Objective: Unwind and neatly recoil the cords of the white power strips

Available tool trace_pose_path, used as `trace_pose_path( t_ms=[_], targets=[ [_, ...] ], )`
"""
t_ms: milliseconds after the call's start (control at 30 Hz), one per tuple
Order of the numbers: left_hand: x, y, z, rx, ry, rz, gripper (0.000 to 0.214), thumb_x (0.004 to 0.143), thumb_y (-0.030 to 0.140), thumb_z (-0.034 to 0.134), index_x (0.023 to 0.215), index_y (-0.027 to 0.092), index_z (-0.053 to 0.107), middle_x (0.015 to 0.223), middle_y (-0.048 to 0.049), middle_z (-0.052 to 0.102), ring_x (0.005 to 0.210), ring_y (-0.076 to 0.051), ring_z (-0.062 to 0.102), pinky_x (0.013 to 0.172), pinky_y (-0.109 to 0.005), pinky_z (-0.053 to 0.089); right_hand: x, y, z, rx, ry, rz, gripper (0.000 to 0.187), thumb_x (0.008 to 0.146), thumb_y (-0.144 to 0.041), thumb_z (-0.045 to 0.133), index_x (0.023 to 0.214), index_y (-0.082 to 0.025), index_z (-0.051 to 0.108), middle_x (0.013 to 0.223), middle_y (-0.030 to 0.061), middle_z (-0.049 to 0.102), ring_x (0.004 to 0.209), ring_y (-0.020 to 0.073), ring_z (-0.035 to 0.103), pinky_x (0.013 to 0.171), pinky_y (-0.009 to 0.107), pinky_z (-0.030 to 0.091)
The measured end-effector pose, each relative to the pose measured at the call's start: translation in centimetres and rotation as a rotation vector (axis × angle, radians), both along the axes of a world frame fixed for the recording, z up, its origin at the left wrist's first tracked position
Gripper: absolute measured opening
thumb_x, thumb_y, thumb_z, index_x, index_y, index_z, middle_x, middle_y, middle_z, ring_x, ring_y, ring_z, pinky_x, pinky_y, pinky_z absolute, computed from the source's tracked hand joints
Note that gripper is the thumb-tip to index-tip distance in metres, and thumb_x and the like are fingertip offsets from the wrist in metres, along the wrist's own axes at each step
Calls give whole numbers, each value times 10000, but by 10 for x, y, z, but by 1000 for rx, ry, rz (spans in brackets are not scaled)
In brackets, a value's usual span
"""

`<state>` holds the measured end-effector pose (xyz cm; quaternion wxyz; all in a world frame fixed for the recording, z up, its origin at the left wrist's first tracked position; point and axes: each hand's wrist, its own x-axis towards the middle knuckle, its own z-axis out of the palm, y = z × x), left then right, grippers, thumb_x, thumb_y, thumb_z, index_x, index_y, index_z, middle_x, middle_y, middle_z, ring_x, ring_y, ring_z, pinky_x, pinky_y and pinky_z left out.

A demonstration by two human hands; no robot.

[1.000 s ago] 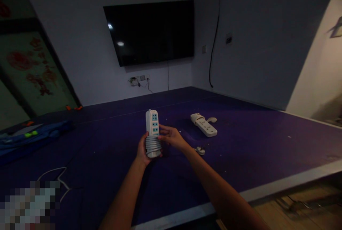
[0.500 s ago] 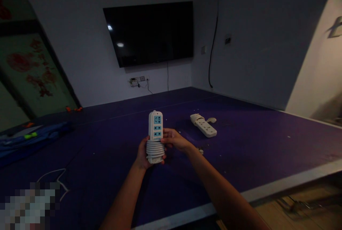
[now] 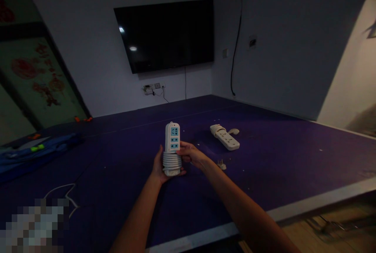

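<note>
A white power strip [image 3: 172, 137] with blue socket faces is held upright over the purple table. Its white cord [image 3: 172, 161] is wound in several turns around the lower half. My left hand [image 3: 158, 168] cradles the strip from below and behind, its thumb raised along the left side. From the right, my right hand [image 3: 192, 155] pinches at the top of the coil, some of its fingers hidden behind the strip. A white plug [image 3: 221, 165] lies just right of my right wrist. Farther right rests a second power strip [image 3: 227, 140], cord wrapped around one end.
The purple tabletop [image 3: 279, 159] has a pale front edge and small white specks. Blue cloth [image 3: 55, 145] lies at left, with a thin white wire [image 3: 68, 196] nearer me beside a blurred-out patch. A television [image 3: 167, 35] hangs on the wall; a dark cable [image 3: 236, 49] dangles right of it.
My left thumb has lifted off the cord and points up beside the strip. My right hand stays at the top of the coil. The view has shifted slightly.
</note>
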<state>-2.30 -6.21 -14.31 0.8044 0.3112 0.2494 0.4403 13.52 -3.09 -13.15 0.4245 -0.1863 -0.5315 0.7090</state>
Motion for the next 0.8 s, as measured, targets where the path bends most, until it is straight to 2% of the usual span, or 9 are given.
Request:
trace_pose_path(
  t_ms=[67, 133, 233, 333, 500, 633, 800],
  targets=[
    [2, 1, 4, -24, 10, 94, 737, 692, 742, 452, 1047, 118, 619, 805, -142, 682, 677, -278, 655, 674, -486, 509, -4, -3, 1, -7, 14, -82, 502, 580, -214, 767, 1061, -184, 628, 698, -13, 650, 364, -5, 247, 351, 173, 118],
    [5, 2, 7, 12, 69, 236, 714, 683, 722, 499, 1002, 100, 645, 800, -141, 685, 721, -268, 657, 677, -422, 517, -8, -5, 1, -16, 13, -157, 531, 564, -232, 775, 1070, -176, 625, 673, -16, 647, 353, -7, 242, 350, 173, 102],
    [12, 3, 5, 134, 271, 484, 556, 646, 592, 661, 901, 98, 679, 742, -104, 690, 668, -216, 653, 618, -314, 508, -13, -5, -2, -30, 5, -246, 557, 559, -250, 774, 1088, -164, 621, 625, -26, 633, 342, -5, 239, 349, 172, 101],
    [18, 2, 1, 213, 420, 625, 446, 572, 458, 771, 826, 101, 691, 683, -71, 685, 570, -168, 626, 555, -260, 480, -15, -3, -7, -29, 9, -269, 571, 570, -244, 768, 1113, -154, 616, 573, -44, 597, 335, -3, 238, 348, 172, 109],
    [21, 1, -1, 231, 414, 666, 401, 548, 385, 782, 801, 86, 694, 627, -56, 673, 511, -154, 601, 516, -252, 463, -12, 1, -10, 15, 8, -196, 593, 586, -233, 758, 1153, -154, 604, 595, -37, 610, 346, 0, 272, 348, 166, 139],
    [21, 4, -1, 180, 325, 666, 345, 562, 344, 757, 784, 91, 681, 599, -37, 660, 485, -147, 590, 518, -256, 465, -5, 7, -11, 75, -3, -136, 613, 574, -229, 767, 1162, -167, 607, 694, -3, 663, 388, 16, 381, 367, 157, 233],
    [21, 6, -2, 83, 192, 603, 244, 603, 285, 703, 769, 115, 646, 601, -20, 654, 489, -144, 596, 546, -266, 487, 2, 16, -11, 183, -138, -210, 606, 553, -296, 796, 1118, -138, 643, 831, 59, 700, 416, 31, 426, 377, 170, 296]
  ],
)
